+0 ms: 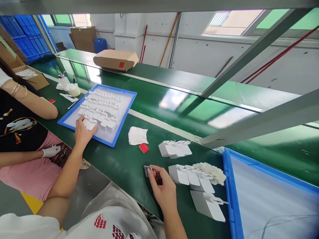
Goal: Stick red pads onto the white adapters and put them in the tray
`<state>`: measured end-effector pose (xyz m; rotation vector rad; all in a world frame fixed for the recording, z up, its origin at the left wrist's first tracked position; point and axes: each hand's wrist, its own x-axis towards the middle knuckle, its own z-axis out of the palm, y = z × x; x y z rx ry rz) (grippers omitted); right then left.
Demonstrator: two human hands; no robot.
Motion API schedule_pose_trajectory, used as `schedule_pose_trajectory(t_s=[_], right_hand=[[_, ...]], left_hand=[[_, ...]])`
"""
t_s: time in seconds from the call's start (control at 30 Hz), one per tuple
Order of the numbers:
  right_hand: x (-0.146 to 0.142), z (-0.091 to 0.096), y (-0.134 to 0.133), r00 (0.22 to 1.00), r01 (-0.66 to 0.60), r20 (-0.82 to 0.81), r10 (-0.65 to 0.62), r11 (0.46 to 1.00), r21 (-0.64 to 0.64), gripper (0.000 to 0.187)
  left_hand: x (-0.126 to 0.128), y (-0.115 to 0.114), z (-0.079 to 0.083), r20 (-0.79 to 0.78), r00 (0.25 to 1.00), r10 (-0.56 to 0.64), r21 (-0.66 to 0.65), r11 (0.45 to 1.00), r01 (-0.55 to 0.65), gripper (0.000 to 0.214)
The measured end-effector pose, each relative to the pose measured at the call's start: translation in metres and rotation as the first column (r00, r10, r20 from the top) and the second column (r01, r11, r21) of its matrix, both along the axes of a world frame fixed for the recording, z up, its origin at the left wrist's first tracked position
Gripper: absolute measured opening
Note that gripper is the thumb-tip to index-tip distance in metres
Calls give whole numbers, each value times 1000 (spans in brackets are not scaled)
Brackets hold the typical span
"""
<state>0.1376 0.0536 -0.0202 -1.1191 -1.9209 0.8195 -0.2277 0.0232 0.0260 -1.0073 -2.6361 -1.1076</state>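
My left hand (84, 133) reaches over the near edge of a blue-rimmed tray (133, 97), its fingers closed on a white plastic casing (89, 123). Rows of similar white casings (109, 123) with small metal bits on top stand in that tray. Low over the table, my right hand (163, 189) pinches a small dark, silvery square piece (147, 170) between thumb and fingers. Just to the right of it are more white casings (180, 175) in short rows, some with a thin tab sticking out. A further group of casings (171, 148) sits behind them.
A white cloth (138, 135) and a red square (144, 148) lie mid-table. A crumpled cream cloth (211, 171) touches the right-hand casings. Another blue-rimmed tray (229, 186) is at right. A grey metal post (261, 116) slants across. At left sits another person (20, 132).
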Motion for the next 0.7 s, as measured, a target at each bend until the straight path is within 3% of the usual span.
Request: schedule_pose_trajectory(t_s=[0.33, 0.57, 0.7], right_hand=[[-2, -3, 1, 1000, 1, 0, -1, 1000, 13, 22], [1, -6, 2, 1000, -27, 8, 26, 998, 53, 19], [3, -8, 3, 998, -64, 24, 62, 994, 83, 17]], left_hand=[[-7, 0, -14, 1, 995, -103, -101, 990, 102, 96], [-52, -12, -9, -44, 994, 95, -51, 994, -98, 89], [-74, -15, -8, -8, 996, 84, -103, 991, -84, 89]])
